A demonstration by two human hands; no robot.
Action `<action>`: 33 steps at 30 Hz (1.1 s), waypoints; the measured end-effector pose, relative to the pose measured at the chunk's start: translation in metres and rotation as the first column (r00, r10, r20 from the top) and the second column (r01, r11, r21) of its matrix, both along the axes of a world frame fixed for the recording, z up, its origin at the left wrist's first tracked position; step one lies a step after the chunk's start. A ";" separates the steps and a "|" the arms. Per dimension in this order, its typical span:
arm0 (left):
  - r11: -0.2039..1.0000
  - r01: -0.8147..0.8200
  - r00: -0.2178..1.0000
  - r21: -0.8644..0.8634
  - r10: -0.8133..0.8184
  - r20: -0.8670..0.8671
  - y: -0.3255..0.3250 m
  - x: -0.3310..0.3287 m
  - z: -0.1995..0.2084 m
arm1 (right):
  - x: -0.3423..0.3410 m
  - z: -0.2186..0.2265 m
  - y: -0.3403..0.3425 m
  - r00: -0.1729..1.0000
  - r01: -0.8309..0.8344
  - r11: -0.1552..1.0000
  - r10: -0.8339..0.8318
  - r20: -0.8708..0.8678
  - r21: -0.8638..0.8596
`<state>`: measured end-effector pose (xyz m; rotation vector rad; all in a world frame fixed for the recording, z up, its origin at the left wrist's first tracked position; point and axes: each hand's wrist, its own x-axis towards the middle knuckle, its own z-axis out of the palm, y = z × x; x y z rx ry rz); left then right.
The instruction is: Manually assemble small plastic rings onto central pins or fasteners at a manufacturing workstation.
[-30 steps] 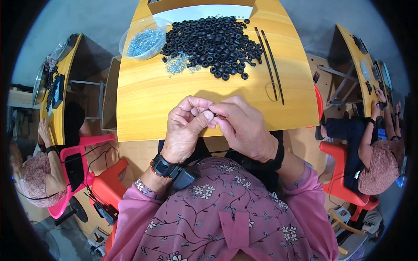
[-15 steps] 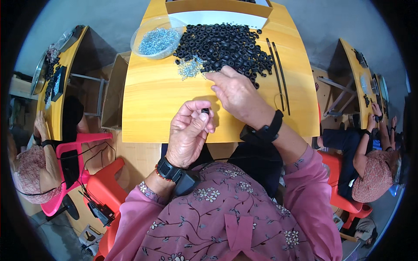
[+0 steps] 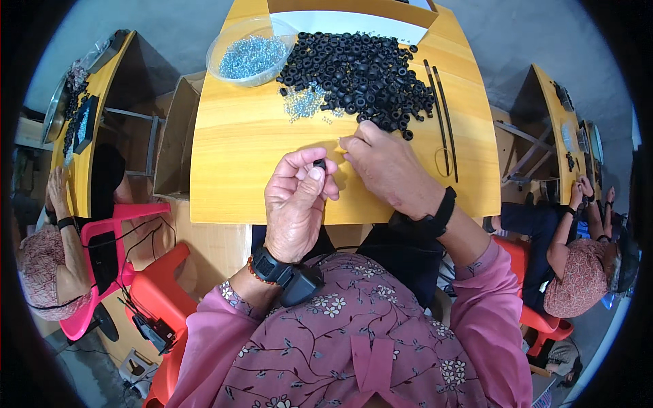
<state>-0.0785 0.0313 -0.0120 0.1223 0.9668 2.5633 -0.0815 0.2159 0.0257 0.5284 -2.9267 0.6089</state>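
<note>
My left hand [image 3: 297, 204] pinches a small black ring-shaped part [image 3: 319, 164] between thumb and fingers above the table's near side. Close by on the right, my right hand [image 3: 391, 163] has its thumb and forefinger pressed together on a tiny pale piece [image 3: 339, 140], too small to make out well. Beyond my hands lies a heap of black ring-shaped parts [image 3: 360, 71]. At its left edge is a small scatter of tiny clear, silvery pieces [image 3: 304, 102]. More of the same fill a clear round tub [image 3: 216, 70].
Two thin dark rods [image 3: 443, 115] and a thin loop [image 3: 442, 163] lie on the yellow table [image 3: 231, 163], right of the heap. A box [image 3: 354, 19] stands at the far edge. People work at tables on the left [image 3: 58, 265] and right [image 3: 585, 265].
My right hand has drawn back from the silvery scatter toward my left hand, its fingers now pinching a tiny pale piece. My left hand still holds the black part, nearly in place.
</note>
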 end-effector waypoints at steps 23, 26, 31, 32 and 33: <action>0.981 0.047 0.993 -0.186 -0.066 -0.096 0.002 0.003 -0.003 | 0.027 0.021 0.002 0.868 0.307 0.524 0.188 0.459 -0.795; 0.967 0.033 0.988 -0.254 -0.069 -0.137 0.002 0.003 -0.003 | 0.028 0.026 0.003 0.821 0.390 0.545 0.160 0.548 -0.743; 0.943 0.011 0.970 -0.333 -0.091 -0.225 0.003 0.006 -0.001 | 0.030 0.033 0.003 0.787 0.444 0.604 0.091 0.611 -0.662; 0.943 0.016 0.970 -0.332 -0.095 -0.224 0.003 0.006 -0.001 | 0.032 0.029 0.004 0.820 0.416 0.612 0.067 0.568 -0.673; 0.942 0.022 0.973 -0.334 -0.096 -0.208 0.002 0.006 0.000 | 0.033 0.023 0.004 0.852 0.388 0.619 0.042 0.522 -0.683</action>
